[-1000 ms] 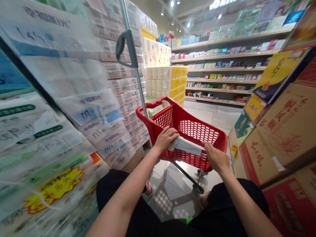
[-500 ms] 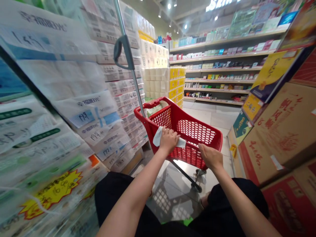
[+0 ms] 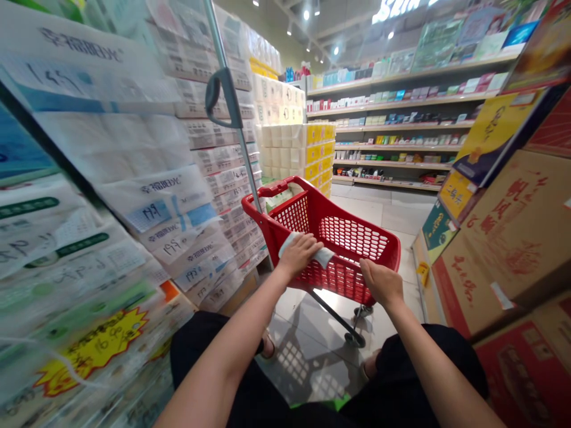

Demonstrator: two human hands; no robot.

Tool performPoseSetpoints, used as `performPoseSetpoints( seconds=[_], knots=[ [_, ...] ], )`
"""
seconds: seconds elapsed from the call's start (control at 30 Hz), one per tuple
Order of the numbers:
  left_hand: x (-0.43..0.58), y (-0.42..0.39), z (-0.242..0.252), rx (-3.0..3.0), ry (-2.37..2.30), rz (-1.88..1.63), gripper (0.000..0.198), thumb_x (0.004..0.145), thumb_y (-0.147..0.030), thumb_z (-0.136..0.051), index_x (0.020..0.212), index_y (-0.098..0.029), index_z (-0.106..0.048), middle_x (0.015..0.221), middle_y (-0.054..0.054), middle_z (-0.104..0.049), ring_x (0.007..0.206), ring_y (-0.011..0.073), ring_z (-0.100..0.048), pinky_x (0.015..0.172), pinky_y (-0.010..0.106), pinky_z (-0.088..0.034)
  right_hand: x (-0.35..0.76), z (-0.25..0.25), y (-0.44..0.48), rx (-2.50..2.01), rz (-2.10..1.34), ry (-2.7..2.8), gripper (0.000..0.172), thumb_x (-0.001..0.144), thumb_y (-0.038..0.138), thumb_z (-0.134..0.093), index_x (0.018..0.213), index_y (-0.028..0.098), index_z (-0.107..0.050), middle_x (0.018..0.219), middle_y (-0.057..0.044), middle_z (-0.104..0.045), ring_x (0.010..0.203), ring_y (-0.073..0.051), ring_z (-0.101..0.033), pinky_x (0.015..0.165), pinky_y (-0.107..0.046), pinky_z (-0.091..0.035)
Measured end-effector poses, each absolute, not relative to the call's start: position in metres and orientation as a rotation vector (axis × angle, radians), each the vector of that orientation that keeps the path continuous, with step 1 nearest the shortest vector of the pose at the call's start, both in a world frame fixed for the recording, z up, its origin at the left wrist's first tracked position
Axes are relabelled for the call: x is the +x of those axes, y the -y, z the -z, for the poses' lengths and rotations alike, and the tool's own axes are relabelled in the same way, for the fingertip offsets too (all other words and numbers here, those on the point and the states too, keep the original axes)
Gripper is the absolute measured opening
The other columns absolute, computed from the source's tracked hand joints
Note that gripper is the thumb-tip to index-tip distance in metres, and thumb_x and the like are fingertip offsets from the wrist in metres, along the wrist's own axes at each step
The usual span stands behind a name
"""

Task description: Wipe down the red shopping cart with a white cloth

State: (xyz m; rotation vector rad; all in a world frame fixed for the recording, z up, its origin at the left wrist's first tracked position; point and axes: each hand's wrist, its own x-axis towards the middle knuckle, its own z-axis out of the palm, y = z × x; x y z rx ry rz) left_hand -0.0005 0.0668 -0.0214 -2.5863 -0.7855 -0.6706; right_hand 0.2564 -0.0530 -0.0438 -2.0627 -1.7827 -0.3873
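Observation:
A small red plastic shopping cart (image 3: 357, 235) stands before me, its side turned towards me. My left hand (image 3: 300, 255) presses a pale blue-white cloth (image 3: 325, 256) onto the cart's near top edge, fingers bent over it. Part of the cloth is hidden beneath the palm and fingers. Farther right along the same edge, my right hand (image 3: 381, 282) grips the rim, thumb on top; its other fingers are mostly hidden. A grey metal pole (image 3: 248, 156) with a dark grey handle (image 3: 224, 98) rises from the cart's left end.
Wrapped tissue packs (image 3: 178, 205) are piled high close on the left. Cardboard boxes (image 3: 513, 238) are stacked close on the right. Stocked shelves (image 3: 392, 128) stand at the back, beyond yellow-and-white packs (image 3: 307, 148). The cart's wheels (image 3: 354, 339) rest on pale floor tiles between my feet.
My left hand has slid slightly left along the cart's edge, and the cloth under it lies flatter. My right hand keeps its place on the rim.

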Motion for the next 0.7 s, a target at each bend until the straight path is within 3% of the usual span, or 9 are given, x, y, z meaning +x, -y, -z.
performPoseSetpoints(
  seconds=[0.13,0.3,0.7],
  knots=[
    [-0.068,-0.100,-0.007,-2.469,0.989,0.691,0.039,0.093,-0.017,-0.043,0.130,-0.026,-0.052,0.145,0.001,-0.043,0.142,0.0218,-0.026,0.119,0.045,-0.017,0.258,0.043,0.053,-2.058,0.396,1.787,0.058,0.099,0.052,-0.019,0.083,0.019,-0.064,0.067,-0.003,-0.064,0.053,-0.009,-0.049,0.051,-0.026,-0.013],
    [-0.091,-0.108,-0.017,-2.305,1.218,0.887,0.034,0.095,-0.026,-0.042,0.127,-0.028,-0.054,0.154,0.001,-0.029,0.144,0.0223,-0.021,0.119,0.046,-0.018,0.254,0.044,0.052,-2.082,0.414,1.762,0.059,0.099,0.053,-0.020,0.082,0.020,-0.065,0.067,-0.003,-0.064,0.053,-0.009,-0.048,0.052,-0.026,-0.012],
    [0.057,-0.007,0.049,-2.535,0.979,0.973,0.037,0.096,-0.027,-0.041,0.132,-0.023,-0.049,0.141,0.006,-0.047,0.141,0.0227,-0.028,0.120,0.047,-0.022,0.244,0.046,0.055,-2.083,0.441,1.754,0.055,0.099,0.052,-0.021,0.086,0.022,-0.066,0.071,-0.002,-0.066,0.056,-0.010,-0.049,0.052,-0.026,-0.012]
  ],
)
